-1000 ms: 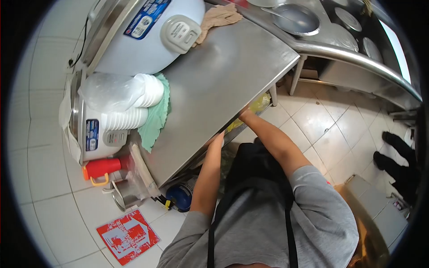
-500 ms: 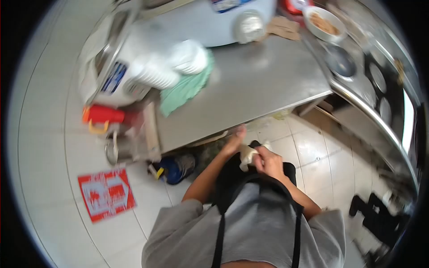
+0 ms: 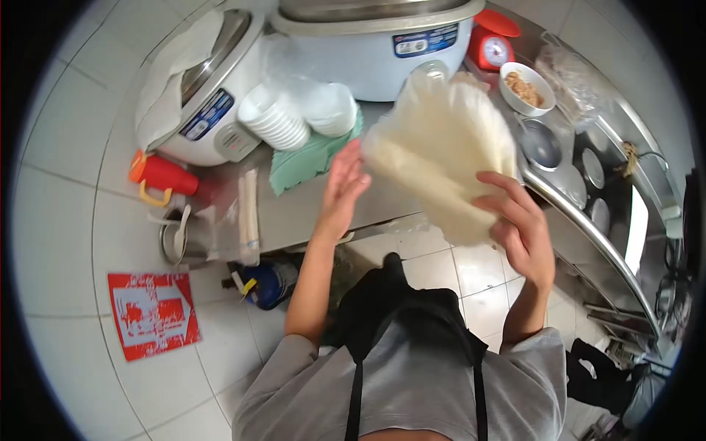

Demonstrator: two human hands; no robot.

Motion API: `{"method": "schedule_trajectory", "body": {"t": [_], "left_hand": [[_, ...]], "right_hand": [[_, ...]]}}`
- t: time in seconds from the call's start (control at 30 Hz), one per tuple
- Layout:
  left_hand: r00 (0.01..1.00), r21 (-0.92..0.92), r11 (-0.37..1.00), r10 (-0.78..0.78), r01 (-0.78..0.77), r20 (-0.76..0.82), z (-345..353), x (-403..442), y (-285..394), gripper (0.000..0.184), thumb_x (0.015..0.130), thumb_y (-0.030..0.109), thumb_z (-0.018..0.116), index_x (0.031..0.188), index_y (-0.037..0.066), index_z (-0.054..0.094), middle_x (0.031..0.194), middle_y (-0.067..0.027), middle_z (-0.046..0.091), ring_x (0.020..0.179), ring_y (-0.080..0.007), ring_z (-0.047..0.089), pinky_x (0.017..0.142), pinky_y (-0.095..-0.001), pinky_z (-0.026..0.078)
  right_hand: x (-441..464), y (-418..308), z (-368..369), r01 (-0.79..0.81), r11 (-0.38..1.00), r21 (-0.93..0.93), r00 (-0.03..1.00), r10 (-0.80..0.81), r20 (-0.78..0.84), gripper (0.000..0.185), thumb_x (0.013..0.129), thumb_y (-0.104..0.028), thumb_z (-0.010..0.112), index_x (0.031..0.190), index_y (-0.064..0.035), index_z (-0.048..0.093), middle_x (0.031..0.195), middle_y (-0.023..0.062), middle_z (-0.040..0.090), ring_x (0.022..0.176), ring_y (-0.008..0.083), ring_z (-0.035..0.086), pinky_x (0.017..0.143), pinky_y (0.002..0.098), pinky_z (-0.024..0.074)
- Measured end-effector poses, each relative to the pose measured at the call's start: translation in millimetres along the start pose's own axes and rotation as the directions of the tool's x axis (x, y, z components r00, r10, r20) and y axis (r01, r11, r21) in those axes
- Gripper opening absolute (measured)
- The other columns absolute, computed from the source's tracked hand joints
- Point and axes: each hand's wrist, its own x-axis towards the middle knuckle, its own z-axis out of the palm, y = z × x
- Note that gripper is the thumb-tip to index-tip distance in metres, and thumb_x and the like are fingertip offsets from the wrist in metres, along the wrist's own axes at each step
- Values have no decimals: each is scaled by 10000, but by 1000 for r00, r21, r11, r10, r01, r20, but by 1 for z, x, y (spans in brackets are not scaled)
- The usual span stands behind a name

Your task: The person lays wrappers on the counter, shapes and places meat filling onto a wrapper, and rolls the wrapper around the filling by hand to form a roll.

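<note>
A cream cloth (image 3: 441, 147) hangs spread out above the steel counter, blurred by its motion. My right hand (image 3: 518, 228) grips its lower right edge between thumb and fingers. To the left of the cloth, my left hand (image 3: 342, 191) is raised with fingers stretched out, holding nothing. Just beyond that hand, two stacks of white bowls (image 3: 276, 121) stand on a folded green cloth (image 3: 305, 163). The cream cloth hides part of the counter behind it.
Two large rice cookers, one wide (image 3: 368, 55) and one at left (image 3: 235, 140), line the back. At right are a red scale (image 3: 493, 48), a bowl of food (image 3: 526, 90), a ladle (image 3: 542, 143) and a stove. A red jug (image 3: 168, 175) stands left.
Both hands have risen from in front of my apron to above the counter edge. The cream cloth, crumpled in my right hand before, is now opened out wide.
</note>
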Motion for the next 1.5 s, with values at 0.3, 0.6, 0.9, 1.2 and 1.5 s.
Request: {"method": "schedule_trajectory", "body": {"t": [0.3,0.6,0.9,1.2,1.5], "left_hand": [[975,836,519,22,180,-223,5,85,-101,590,781,370,650,1195,-16,481,1153,-217,491,1032,-366,495,883,-435,406],[988,892,426,-90,151,-124,28,113,-126,548,698,293,707,1135,40,495,977,-168,584,904,-349,551,806,-431,448],[951,467,836,-197,289,-237,15,97,-110,237,835,55,566,1068,19,542,872,-82,647,813,-166,607,715,-276,469],[937,435,853,-159,289,-311,28,90,-133,380,806,145,625,1148,33,502,1022,-116,587,873,-195,569,777,-301,449],[972,859,457,-78,233,-222,62,94,-120,384,668,291,745,961,73,628,1012,-143,591,935,-313,575,805,-382,460]], "right_hand": [[17,183,39,-641,589,-492,766,450,-460,302,772,-112,580,1069,-86,630,1293,208,450,1015,376,551,838,429,459],[168,305,49,-238,535,-811,968,198,-153,352,896,-317,447,1202,-169,537,1372,75,401,1291,292,324,979,505,349],[169,294,38,-108,776,-621,993,50,-110,266,818,-278,592,1004,-95,648,971,130,601,985,323,526,831,413,426],[116,266,63,-106,944,-312,992,77,-104,369,697,-185,728,1028,-49,638,769,107,545,753,280,501,712,382,417],[113,274,44,-221,971,95,975,217,52,184,724,-41,645,905,-13,633,794,47,516,738,155,467,703,264,391]]}}
